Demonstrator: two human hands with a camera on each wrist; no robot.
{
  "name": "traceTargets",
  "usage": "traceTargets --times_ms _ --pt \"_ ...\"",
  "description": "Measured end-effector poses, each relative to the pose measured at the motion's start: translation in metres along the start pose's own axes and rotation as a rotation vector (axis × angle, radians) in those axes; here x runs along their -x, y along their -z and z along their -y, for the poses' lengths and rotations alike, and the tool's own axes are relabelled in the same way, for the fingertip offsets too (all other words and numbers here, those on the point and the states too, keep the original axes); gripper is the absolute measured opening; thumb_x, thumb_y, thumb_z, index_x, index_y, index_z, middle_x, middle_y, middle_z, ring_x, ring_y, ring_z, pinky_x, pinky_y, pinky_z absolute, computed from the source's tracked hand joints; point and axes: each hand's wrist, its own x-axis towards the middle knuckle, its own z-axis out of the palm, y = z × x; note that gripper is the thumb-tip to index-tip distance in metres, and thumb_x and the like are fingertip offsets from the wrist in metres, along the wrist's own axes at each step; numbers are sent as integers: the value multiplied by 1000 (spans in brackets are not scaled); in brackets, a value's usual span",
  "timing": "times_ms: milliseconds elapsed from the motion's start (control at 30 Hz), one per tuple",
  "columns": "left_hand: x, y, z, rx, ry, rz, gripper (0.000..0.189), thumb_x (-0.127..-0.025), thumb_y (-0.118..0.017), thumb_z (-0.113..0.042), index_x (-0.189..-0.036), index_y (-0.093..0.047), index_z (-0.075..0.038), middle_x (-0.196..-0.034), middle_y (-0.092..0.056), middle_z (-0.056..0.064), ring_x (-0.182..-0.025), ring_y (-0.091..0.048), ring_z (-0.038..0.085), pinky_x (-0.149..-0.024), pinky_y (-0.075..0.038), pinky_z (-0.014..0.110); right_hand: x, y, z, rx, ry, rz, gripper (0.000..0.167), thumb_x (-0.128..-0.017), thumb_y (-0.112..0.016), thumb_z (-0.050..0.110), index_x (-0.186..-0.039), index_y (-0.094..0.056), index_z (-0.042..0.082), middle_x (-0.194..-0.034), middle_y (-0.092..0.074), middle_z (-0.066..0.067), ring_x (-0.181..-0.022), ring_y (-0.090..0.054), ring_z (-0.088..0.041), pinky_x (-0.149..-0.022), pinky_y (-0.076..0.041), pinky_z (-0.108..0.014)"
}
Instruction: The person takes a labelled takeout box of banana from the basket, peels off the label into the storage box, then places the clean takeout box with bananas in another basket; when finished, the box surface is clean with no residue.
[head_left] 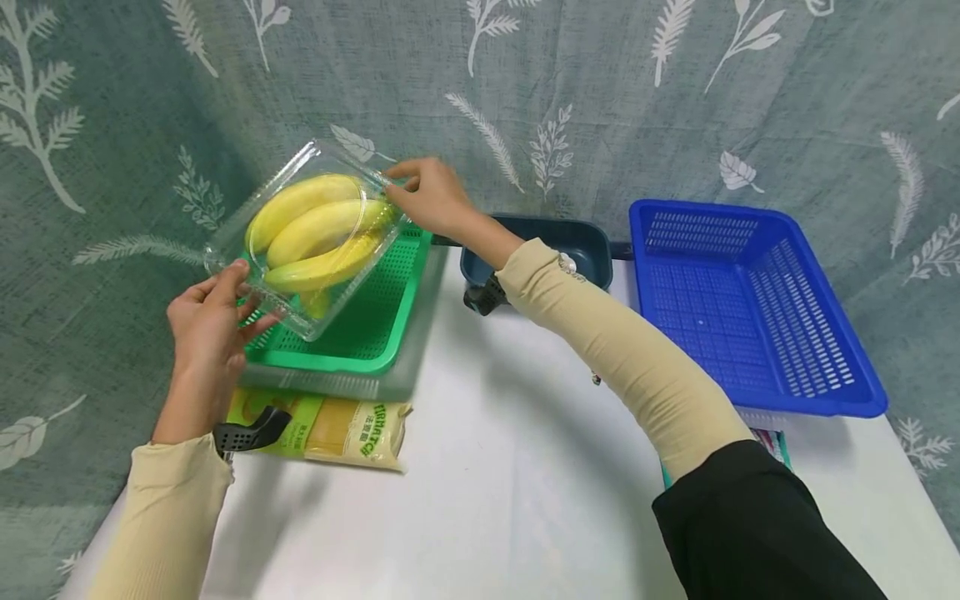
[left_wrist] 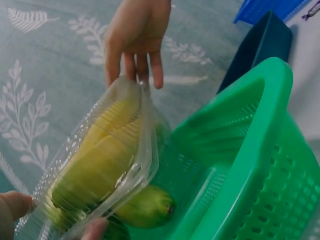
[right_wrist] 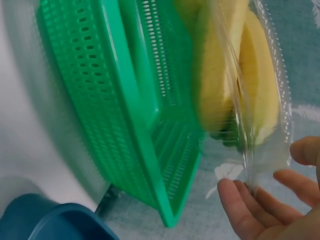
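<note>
A clear plastic box (head_left: pixel 306 155) with several yellow bananas (head_left: pixel 322 229) inside is held tilted above the green basket (head_left: pixel 330 363). My left hand (head_left: pixel 208 325) grips its near left end, thumb on one side and fingers on the other. At the opposite end, my right hand (head_left: pixel 433 196) pinches the box's corner; the right wrist view shows the fingers (right_wrist: pixel 245 210) at the clear edge. Through and below the box, the left wrist view shows a yellow-green fruit (left_wrist: pixel 147 206) in the basket, partly hidden.
Below the green basket lies a yellow-green pasta packet (head_left: pixel 352 429). A dark blue pan-like container (head_left: pixel 540 223) stands at the back middle, partly behind my right arm. On the right is a blue basket (head_left: pixel 636 250), with a colourful packet (head_left: pixel 774 440) partly under it. A patterned curtain (head_left: pixel 585 100) hangs behind.
</note>
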Motion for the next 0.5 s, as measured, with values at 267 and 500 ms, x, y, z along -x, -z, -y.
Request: traceTargets --times_ms 267,500 --pt "-11 -10 3 11 94 -12 41 -87 -79 -27 -111 -52 -9 -99 -39 2 -94 -47 16 -78 -60 33 11 11 -11 13 -20 -24 42 -103 -56 28 -142 -56 13 -143 -55 -6 -127 -53 -18 -87 -53 -31" --pt "-15 -23 4 54 205 -2 59 -91 -74 -22 -131 -31 -19 -94 -37 0 -85 -48 15 -83 -59 35 29 18 -16 7 44 -3 41 -104 -55 27 -141 -57 9 -139 -58 -9 -126 -55 -19 -86 -52 -29"
